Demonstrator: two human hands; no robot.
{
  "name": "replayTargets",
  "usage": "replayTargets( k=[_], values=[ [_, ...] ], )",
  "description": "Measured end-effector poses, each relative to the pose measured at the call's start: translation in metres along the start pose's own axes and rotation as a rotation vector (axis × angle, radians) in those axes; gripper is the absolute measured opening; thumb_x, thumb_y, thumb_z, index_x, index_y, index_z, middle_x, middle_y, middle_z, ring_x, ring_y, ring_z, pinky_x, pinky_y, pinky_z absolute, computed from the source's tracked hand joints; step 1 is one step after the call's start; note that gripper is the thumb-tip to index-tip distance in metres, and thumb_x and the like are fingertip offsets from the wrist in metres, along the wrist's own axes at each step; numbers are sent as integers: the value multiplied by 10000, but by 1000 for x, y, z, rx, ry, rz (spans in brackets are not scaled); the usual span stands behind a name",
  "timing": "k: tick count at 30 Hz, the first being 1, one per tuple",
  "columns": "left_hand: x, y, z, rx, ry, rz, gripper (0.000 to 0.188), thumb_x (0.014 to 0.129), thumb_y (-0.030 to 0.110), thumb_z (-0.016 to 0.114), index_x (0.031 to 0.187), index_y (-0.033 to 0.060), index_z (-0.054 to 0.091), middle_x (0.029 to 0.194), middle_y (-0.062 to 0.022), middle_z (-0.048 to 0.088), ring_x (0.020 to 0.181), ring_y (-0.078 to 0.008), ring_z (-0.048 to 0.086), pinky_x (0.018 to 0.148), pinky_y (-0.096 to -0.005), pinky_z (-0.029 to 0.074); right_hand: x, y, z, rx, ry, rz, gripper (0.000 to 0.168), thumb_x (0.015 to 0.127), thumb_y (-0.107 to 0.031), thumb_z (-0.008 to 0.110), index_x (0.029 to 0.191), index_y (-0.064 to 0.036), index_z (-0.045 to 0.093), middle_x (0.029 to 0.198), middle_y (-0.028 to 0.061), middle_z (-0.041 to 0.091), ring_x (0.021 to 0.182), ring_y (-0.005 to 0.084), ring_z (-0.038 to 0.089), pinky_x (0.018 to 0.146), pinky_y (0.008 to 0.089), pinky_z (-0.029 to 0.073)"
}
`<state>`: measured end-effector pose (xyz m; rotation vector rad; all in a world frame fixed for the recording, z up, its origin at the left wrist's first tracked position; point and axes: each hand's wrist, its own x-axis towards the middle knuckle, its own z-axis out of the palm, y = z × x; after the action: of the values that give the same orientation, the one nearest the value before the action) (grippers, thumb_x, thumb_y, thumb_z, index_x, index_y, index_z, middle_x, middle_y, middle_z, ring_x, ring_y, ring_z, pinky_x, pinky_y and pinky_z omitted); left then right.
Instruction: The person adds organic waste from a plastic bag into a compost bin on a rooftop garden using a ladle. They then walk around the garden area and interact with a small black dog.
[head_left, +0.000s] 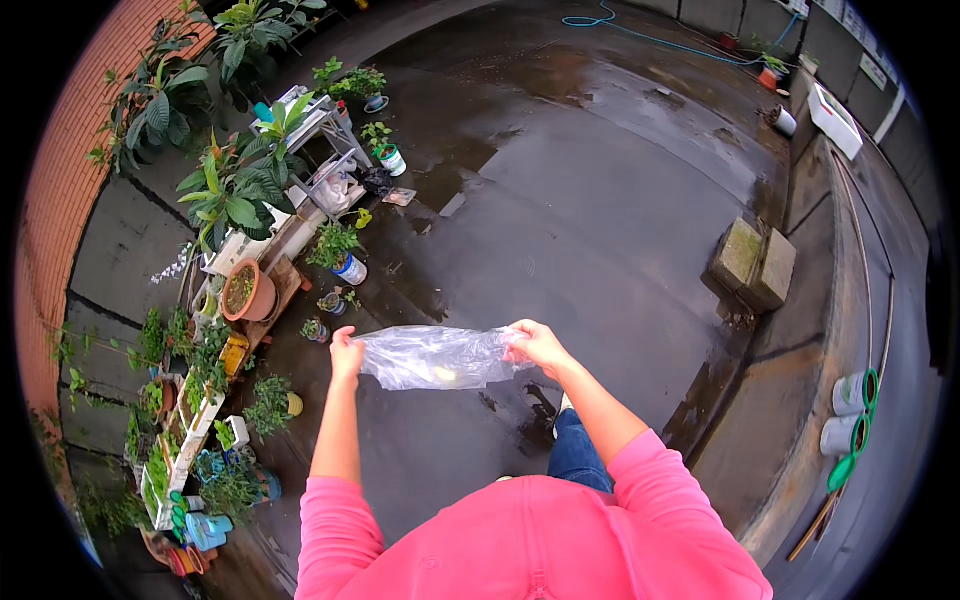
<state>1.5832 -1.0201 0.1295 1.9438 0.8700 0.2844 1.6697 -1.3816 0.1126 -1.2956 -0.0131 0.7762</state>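
A clear plastic bag (435, 358) is stretched sideways in the air before me. My left hand (347, 356) pinches its left end, and my right hand (540, 347) grips the right end. Something small and pale yellowish shows at the bag's lower middle; whether it lies inside or behind the plastic I cannot tell. Beneath the bag is the dark, wet concrete floor (555, 240). Both arms reach forward in pink sleeves, and one leg in blue jeans (577, 454) shows below my right forearm.
Potted plants line the left side, among them a terracotta pot (250, 291) on a wooden board and a blue-white pot (350, 270). A metal stepladder (330, 124) stands behind. On the right are two concrete blocks (754, 264) by a low wall (787, 390). A blue hose (660, 37) lies at the back.
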Motion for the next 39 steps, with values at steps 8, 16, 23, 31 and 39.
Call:
replayTargets(
  k=[8,16,23,31,39],
  values=[
    [-77,107,214,447,-197,198,409,785,429,527,1000,82,551,1204,-171,399,1037,-303,455,871,-410,363,54,-61,-54,-478,206,-107,167,754,-94,535,891,-16,477,783,138,598,611,182,628,595,307,480],
    [-36,176,302,-732,-746,-670,159,827,185,558,934,69,537,899,-55,569,838,-153,543,745,-310,448,68,-105,-120,-731,-69,-379,452,750,-196,539,1165,-62,420,1099,188,514,961,333,537,800,389,441],
    [24,241,324,-732,-920,-503,140,837,105,495,970,68,513,766,-25,530,766,-148,557,755,-306,462,116,-180,-276,-1170,669,-348,654,666,-227,685,1228,-73,388,1217,161,430,1139,303,400,915,394,356],
    [159,260,294,-772,-1084,-447,253,817,110,470,1058,39,502,613,31,387,549,-71,390,580,-240,373,281,-119,-325,-1018,331,138,321,706,-220,660,966,-58,563,898,106,616,892,223,577,776,314,445],
    [289,182,269,-615,-553,-384,244,835,131,508,1068,61,519,752,-27,543,642,-113,557,575,-250,474,399,-253,-201,-317,137,3,168,792,-165,563,874,-18,554,662,84,603,561,113,579,554,267,463]
  ],
)
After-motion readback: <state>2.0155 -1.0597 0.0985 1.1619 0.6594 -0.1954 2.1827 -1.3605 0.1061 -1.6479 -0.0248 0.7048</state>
